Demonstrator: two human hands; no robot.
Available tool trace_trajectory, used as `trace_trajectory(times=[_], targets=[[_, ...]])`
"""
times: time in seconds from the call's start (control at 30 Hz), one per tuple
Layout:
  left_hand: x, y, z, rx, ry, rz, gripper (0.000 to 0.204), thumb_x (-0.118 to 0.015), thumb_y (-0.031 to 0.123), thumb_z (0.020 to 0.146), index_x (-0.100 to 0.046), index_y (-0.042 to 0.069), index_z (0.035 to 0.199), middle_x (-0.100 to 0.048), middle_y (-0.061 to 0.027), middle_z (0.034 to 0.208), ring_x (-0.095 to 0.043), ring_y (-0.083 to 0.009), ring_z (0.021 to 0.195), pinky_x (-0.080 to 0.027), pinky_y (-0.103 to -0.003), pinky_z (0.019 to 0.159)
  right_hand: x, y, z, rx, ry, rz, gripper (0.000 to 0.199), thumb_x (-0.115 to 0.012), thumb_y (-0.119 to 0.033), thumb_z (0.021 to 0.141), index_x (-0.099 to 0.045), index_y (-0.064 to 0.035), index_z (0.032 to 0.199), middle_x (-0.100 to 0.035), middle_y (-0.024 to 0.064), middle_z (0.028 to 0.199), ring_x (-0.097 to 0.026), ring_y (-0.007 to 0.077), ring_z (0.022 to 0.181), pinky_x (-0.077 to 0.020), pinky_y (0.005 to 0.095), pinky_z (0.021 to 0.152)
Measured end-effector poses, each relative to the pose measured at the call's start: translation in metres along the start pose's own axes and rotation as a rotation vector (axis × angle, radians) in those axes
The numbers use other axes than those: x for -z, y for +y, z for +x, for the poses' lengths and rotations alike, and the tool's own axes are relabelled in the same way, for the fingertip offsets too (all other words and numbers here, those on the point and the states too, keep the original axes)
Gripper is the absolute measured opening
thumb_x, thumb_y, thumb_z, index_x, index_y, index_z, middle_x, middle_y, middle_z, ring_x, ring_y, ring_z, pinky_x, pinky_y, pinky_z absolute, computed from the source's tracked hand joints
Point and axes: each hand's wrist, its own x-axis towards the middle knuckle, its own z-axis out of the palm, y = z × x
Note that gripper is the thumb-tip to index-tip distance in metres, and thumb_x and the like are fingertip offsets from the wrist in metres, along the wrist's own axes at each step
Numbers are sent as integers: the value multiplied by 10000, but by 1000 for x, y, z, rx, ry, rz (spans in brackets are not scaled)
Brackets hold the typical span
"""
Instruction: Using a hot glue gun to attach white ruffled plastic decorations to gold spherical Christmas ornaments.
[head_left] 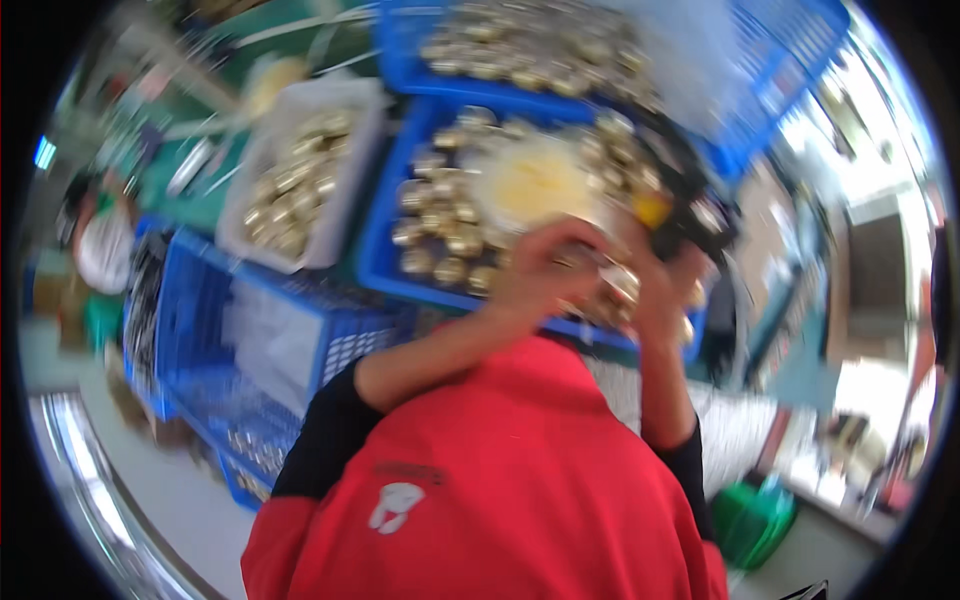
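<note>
Over the near edge of a blue tray [375,235], both of my hands are raised close together, smeared by motion. My left hand [545,268] has its fingers curled in a closed grip; what is inside is too blurred to make out. My right hand [655,285] is beside it, its fingers too smeared to read. Small shiny bits show between the two hands. Many round gold-coloured metal parts [440,215] lie in the tray, around a pale bag or dish with yellowish contents [535,180]. A black device with a yellow part [690,215] is just beyond my right hand.
To the left stands a white bin [235,220] of similar gold parts. Behind, another blue tray [400,60] holds more, with clear plastic [690,60] beside it. Blue crates [200,320] are stacked at lower left. A green container [750,525] sits at lower right.
</note>
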Motion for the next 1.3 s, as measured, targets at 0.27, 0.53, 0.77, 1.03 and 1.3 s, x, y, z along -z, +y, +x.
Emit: trace_trajectory(times=[0.27,0.53,0.77,1.03,1.3], targets=[[-9,-9,6,-510,27,313,194,-606,40,658,-662,37,844,-614,-92,818,-609,-198,760,-479,-281,650,-4,-38,1,-129,87,192,273,-672,-89,761,-598,41,990,-600,59,875,-527,84,672,-417,212,513],[33,6,-3,-445,24,295,371,-615,21,737,-553,36,1103,-545,-72,1072,-573,-175,905,-468,-310,789,14,-45,7,-139,-130,198,243,-564,-237,855,-593,-19,960,-618,26,723,-429,40,505,-306,183,439],[63,20,-3,-338,69,86,511,-657,-7,710,-504,24,1196,-494,-61,1196,-464,-156,1114,-402,-278,913,29,-45,-12,-346,-536,482,318,-534,-124,797,-514,72,1047,-606,159,906,-531,120,480,-360,211,389],[46,14,14,-346,45,214,548,-660,-23,684,-506,42,1206,-478,-48,1204,-461,-131,1093,-368,-269,937,45,-25,-24,-378,-523,471,301,-529,-97,812,-512,37,1082,-604,136,889,-508,113,476,-368,211,409],[33,13,14,-392,124,419,563,-650,-54,675,-497,37,1209,-449,-56,1221,-454,-142,1082,-363,-276,944,45,-10,-31,-361,-507,343,314,-560,-118,816,-504,20,1093,-600,104,816,-471,86,459,-338,203,403]])
